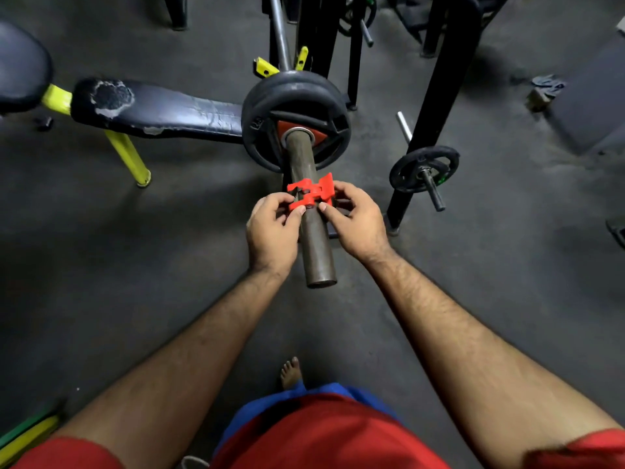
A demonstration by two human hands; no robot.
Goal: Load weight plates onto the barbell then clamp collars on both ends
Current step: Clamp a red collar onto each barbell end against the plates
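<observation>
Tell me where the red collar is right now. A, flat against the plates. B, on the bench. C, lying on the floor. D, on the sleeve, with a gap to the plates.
D: both hands, left and right, hold the collar on the sleeve, with bare sleeve showing between it and the plates.

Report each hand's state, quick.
Left hand: closed on the red collar.
Right hand: closed on the same collar, over the barbell sleeve.
</observation>
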